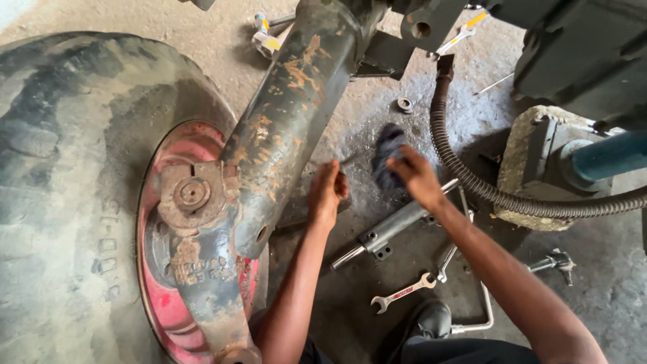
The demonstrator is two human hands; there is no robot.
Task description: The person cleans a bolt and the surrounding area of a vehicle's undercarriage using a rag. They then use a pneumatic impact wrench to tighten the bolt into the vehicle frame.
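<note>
My left hand (327,192) is closed in a fist beside the rusty dark axle beam (283,114), just right of its lower part; whether it grips anything small cannot be seen. My right hand (416,176) holds a dark blue-grey rag (387,154) over the oily concrete floor. The beam runs down to the hub (191,194) of a red wheel rim (162,283) inside a large worn tyre (60,189). A grey metal cylinder with a rod (391,229) lies on the floor under my right forearm.
A ribbed black hose (472,182) curves past a concrete block (532,168) and a blue jack cylinder (606,156). Open-end spanners (403,294), a bent bar (482,317), a washer (404,104) and a hammer (264,34) lie on the floor. My black shoe (431,320) is near the bottom.
</note>
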